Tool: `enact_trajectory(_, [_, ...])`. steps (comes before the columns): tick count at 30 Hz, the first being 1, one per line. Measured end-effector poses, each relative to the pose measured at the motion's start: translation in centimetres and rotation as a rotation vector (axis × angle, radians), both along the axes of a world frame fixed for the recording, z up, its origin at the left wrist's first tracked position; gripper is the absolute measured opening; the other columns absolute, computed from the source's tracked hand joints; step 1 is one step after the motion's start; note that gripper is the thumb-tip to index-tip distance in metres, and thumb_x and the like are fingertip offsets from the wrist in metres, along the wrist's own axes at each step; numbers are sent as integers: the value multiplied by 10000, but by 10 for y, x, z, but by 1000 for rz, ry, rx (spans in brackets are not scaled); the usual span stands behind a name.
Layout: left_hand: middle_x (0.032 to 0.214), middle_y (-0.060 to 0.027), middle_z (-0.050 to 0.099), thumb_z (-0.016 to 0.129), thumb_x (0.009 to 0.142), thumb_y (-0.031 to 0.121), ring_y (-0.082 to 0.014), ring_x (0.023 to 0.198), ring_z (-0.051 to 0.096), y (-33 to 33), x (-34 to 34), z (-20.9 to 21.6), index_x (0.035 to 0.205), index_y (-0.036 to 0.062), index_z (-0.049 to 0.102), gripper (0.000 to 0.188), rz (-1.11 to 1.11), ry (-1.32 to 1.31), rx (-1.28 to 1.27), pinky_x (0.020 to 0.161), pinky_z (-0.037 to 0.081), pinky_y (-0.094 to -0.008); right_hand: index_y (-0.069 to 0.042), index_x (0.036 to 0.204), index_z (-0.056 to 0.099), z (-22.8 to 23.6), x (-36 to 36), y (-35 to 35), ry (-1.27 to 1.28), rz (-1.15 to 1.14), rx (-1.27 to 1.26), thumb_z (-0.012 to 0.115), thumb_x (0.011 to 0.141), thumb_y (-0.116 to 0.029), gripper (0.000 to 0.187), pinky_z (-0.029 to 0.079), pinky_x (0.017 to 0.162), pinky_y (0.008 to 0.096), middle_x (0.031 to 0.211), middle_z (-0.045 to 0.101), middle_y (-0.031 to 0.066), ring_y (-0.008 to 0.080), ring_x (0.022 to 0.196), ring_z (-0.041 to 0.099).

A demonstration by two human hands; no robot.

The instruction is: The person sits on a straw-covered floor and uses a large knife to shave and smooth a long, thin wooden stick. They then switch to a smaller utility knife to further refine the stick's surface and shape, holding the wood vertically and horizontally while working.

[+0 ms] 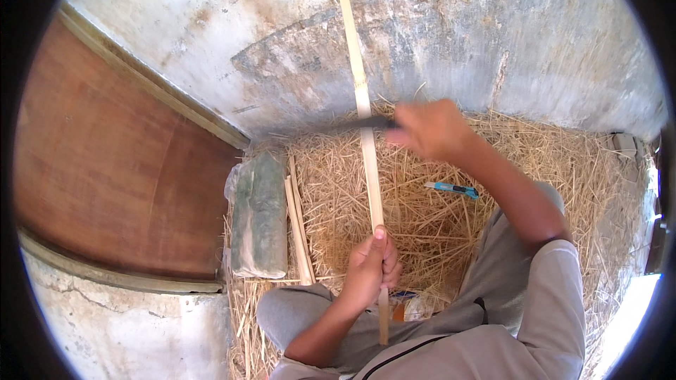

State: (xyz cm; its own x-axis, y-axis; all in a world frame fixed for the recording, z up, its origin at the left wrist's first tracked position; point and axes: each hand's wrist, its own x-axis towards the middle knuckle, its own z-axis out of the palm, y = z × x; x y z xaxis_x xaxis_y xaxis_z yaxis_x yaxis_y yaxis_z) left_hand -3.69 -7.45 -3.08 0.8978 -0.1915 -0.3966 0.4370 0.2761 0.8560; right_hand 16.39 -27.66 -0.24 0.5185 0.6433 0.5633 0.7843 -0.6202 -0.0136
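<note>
My left hand is closed round the lower part of a long, pale bamboo strip. The strip runs up past the top of the picture, with a joint partway along, and its lower end hangs by my lap. In my closed right hand is a dark knife, smeared by motion, its blade pointing left across the strip. Whether the edge touches the strip I cannot tell. A blue utility knife lies on the shavings below my right hand, near my knee.
Straw-like shavings cover the floor around my crossed legs. A greenish, block-like bundle lies at left, with several bamboo pieces beside it. A stained wall stands ahead; a brown door panel is on the left.
</note>
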Motion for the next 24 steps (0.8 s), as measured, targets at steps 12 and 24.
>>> enact_trajectory(12, [594,20,296,371,1090,499,-97,453,258,6,12,-11,804,149,394,453,-34,35,-84,418,230,-267,-110,929,578,5,22,-4,250,-203,291,428,1006,-621,539,510,488,395,662,630,70,257,531,637])
enact_trajectory(24, [587,30,293,360,1091,501,-86,456,250,-7,13,-29,808,156,393,447,-157,144,-225,423,221,-258,-126,905,621,21,21,10,-151,-306,208,514,977,-611,501,423,384,321,584,603,48,205,440,593])
